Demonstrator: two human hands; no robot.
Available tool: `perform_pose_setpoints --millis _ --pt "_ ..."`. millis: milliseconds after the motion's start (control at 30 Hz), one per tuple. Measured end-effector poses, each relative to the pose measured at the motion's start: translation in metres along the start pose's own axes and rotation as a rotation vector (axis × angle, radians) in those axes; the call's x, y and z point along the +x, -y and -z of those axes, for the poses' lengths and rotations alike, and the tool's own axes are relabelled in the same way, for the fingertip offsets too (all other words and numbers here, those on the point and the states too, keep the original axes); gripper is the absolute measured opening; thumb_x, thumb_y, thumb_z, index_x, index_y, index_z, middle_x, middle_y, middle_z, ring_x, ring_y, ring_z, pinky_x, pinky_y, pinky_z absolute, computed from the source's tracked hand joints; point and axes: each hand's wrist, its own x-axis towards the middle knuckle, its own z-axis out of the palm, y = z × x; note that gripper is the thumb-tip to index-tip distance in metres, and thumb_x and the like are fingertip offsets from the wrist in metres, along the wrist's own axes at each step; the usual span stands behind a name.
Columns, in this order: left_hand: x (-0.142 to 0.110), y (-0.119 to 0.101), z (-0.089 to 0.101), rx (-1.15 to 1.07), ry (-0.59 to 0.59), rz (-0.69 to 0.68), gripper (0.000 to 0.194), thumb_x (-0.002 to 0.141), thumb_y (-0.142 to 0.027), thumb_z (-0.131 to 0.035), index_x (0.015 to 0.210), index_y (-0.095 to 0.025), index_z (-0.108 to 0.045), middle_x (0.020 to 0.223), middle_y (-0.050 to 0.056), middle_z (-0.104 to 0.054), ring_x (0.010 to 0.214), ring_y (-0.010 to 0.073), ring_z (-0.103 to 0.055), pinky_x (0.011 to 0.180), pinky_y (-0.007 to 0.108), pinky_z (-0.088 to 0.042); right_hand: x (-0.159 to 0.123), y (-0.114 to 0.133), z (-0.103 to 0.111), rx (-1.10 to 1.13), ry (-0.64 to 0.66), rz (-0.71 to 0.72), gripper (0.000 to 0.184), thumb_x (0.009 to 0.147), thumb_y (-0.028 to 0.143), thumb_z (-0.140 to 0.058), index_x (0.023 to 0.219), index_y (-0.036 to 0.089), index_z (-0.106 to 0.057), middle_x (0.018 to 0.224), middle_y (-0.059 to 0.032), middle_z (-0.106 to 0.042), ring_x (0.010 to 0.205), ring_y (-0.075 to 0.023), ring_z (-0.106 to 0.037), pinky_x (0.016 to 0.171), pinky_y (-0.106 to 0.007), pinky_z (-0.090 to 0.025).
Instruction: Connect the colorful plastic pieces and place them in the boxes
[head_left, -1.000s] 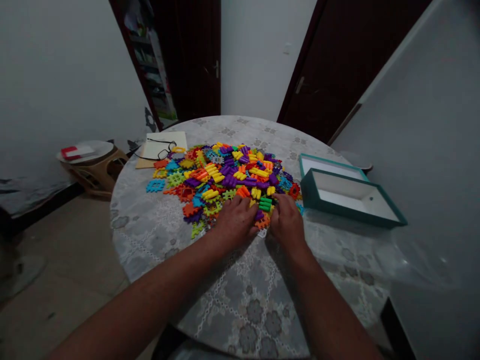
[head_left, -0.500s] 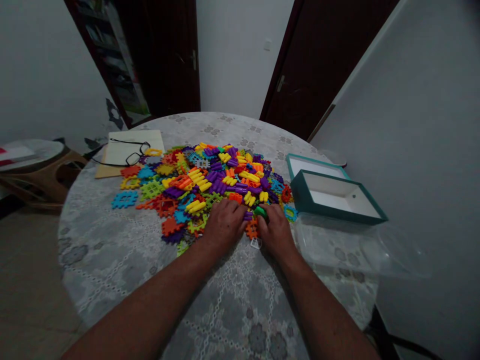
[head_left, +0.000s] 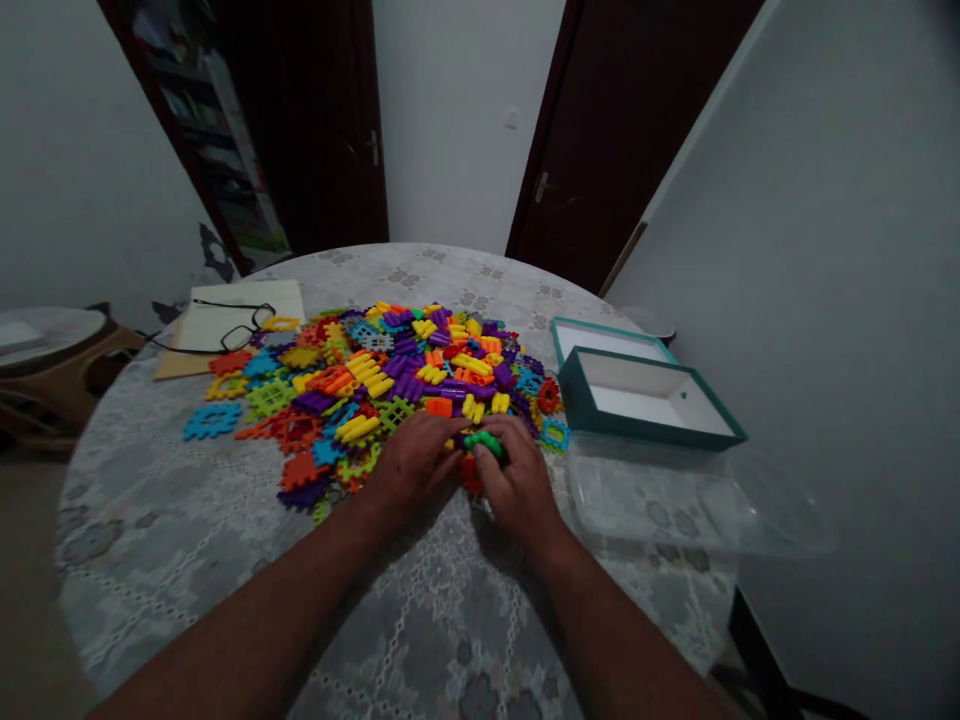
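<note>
My right hand (head_left: 517, 475) is closed, thumb and fingers pinching a green toy building piece (head_left: 486, 442) with a bumpy edge. Just to its left, my left hand (head_left: 416, 455) has its fingers bent together at the near edge of a heap of plastic building pieces (head_left: 409, 380). What lies between the left fingertips is mostly hidden, though a bit of purple shows there. Partly covered by the hands, an orange-red piece (head_left: 471, 475) rests on the table. Yellow connector pieces (head_left: 474, 408) lie right beyond the fingertips.
A round table (head_left: 420, 620) has a grey patterned cover. Right of the heap stand a dark green box (head_left: 645, 400) with its lid (head_left: 607, 335) behind it and a clear plastic container (head_left: 652, 500). Glasses (head_left: 240, 335) rest on paper (head_left: 277, 295) at the left.
The right hand has lifted the green piece slightly and turned it, so more of it shows. Both hands have come closer together. The whole view has shifted a little.
</note>
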Motion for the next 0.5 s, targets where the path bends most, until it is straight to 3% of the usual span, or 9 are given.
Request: perform_pose_setpoints --millis 200,333,500 --pt "-0.006 0.002 0.0 -0.115 -0.02 0.042 0.036 0.103 -0.022 -0.061 0.138 -0.024 -0.068 0.12 0.01 -0.081 0.105 0.0241 -0.078 0.096 0.04 -0.063 -0.004 0.001 -0.008 0.039 0.076 -0.101 0.02 0.097 0.028 -0.061 0.115 0.023 -0.068 0.11 -0.0078 -0.075 0.104 -0.0261 -0.07 0.095 -0.04 -0.055" --pt "-0.005 -0.002 0.001 -0.123 -0.014 0.029 0.035 0.104 -0.019 -0.059 0.137 -0.023 -0.067 0.12 0.009 -0.08 0.107 0.0225 -0.077 0.097 0.037 -0.063 -0.005 -0.007 -0.01 0.073 0.081 -0.174 0.028 0.095 0.028 -0.061 0.122 0.023 -0.068 0.118 -0.0085 -0.077 0.11 -0.0274 -0.071 0.099 -0.042 -0.054" --pt "0.002 -0.004 0.012 0.091 -0.199 0.063 0.034 0.104 -0.019 -0.059 0.138 -0.02 -0.065 0.133 0.013 -0.071 0.13 0.0287 -0.065 0.115 0.048 -0.053 -0.002 -0.017 -0.01 0.043 -0.009 -0.286 0.041 0.094 0.032 -0.062 0.132 0.02 -0.07 0.132 -0.0122 -0.074 0.121 -0.0285 -0.069 0.11 -0.043 -0.051"
